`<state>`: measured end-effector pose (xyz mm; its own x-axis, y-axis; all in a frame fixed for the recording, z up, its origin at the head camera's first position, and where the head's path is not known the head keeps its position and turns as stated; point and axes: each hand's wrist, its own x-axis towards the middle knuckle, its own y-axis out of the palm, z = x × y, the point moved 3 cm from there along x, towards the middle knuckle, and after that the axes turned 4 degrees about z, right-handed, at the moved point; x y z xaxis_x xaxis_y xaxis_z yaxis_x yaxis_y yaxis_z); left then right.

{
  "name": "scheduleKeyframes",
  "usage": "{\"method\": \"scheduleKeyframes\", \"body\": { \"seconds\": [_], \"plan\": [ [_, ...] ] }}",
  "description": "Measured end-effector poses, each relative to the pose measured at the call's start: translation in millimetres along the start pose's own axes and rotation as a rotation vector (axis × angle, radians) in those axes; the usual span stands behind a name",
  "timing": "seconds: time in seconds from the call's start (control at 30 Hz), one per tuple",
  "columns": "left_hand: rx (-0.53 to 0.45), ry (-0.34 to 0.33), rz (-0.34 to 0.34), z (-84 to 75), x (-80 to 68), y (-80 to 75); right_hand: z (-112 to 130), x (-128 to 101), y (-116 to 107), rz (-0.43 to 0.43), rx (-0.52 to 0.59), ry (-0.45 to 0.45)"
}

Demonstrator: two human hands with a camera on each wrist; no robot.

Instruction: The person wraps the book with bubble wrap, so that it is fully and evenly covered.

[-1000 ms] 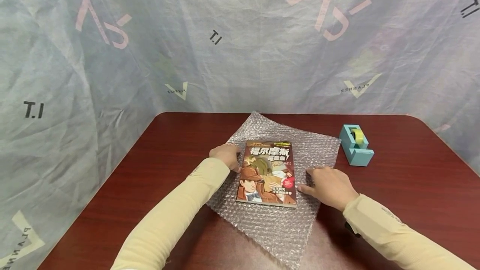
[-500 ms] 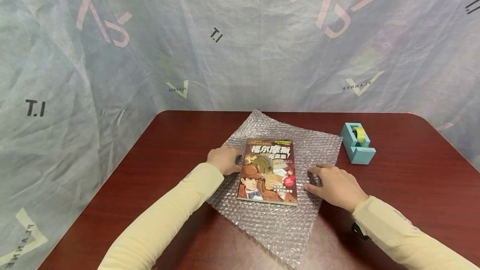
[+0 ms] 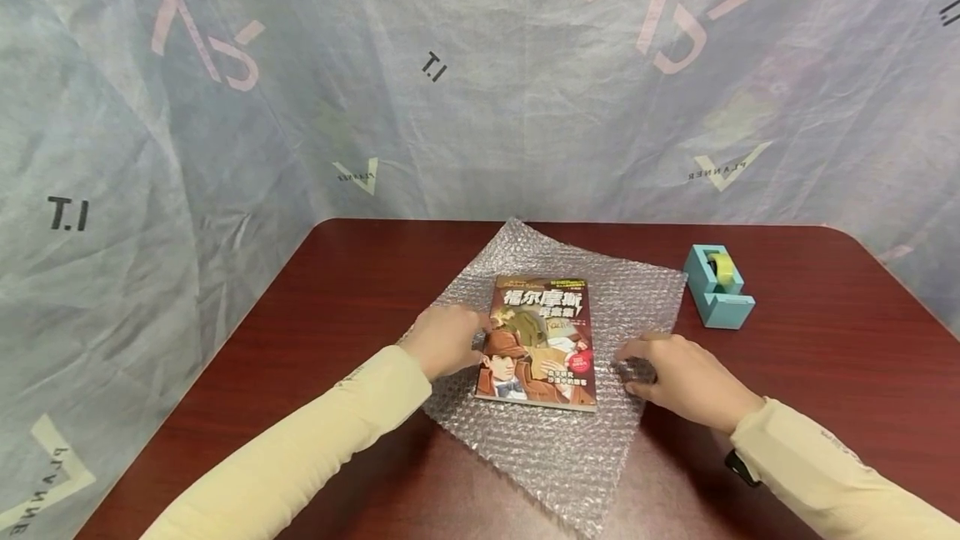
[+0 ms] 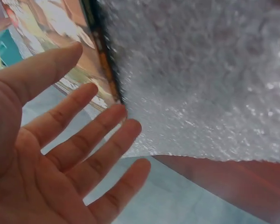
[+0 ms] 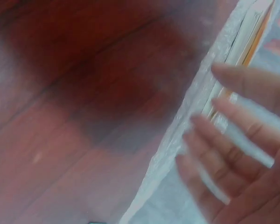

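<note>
Sherlock Holmes paperback point(image 3: 536, 344) flat on bubble-wrap sheet point(image 3: 558, 457), long axis running near to far. Left grip point(image 3: 444, 342) nearer, at book's left edge, touch unclear; right grip point(image 3: 690, 377) apart from right edge. Both spread, holding nothing. Beneath, dark-red wood-grain table point(image 3: 352, 277); teal tape dispenser point(image 3: 723, 312) beside sheet's far-right corner; grey printed curtain point(image 3: 480, 123) behind.

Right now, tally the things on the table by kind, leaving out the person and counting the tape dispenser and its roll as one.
Book: 1
Bubble wrap sheet: 1
Tape dispenser: 1
Total: 3
</note>
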<state>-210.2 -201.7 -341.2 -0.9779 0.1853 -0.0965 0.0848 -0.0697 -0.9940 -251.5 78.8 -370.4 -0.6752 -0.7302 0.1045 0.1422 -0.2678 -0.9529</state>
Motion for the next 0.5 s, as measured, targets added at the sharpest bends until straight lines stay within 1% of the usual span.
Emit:
{"method": "scheduleKeyframes", "body": {
  "seconds": [0.07,0.13,0.2,0.27,0.37,0.43,0.5],
  "plan": [
    [-0.017,0.062,-0.005,-2.7,-5.2,-1.3,-1,-1,0,0.029,0.024,-0.062],
    [-0.031,0.139,-0.002,-5.0,-9.0,-0.8,0,-2,-2,0.053,0.046,-0.125],
    [-0.038,0.246,-0.016,-6.9,-12.9,0.1,1,-3,-3,0.077,0.058,-0.178],
    [-0.046,0.338,-0.013,-8.5,-17.2,1.7,4,-5,-3,0.108,0.065,-0.222],
    [-0.021,0.449,-0.008,-11.0,-23.1,4.8,8,-6,-4,0.149,0.051,-0.257],
    [0.009,0.501,0.002,-13.4,-26.2,7.1,10,-7,-4,0.182,0.054,-0.259],
    [0.049,0.539,0.009,-16.0,-28.2,10.3,12,-8,-4,0.211,0.055,-0.246]
  ]
}}
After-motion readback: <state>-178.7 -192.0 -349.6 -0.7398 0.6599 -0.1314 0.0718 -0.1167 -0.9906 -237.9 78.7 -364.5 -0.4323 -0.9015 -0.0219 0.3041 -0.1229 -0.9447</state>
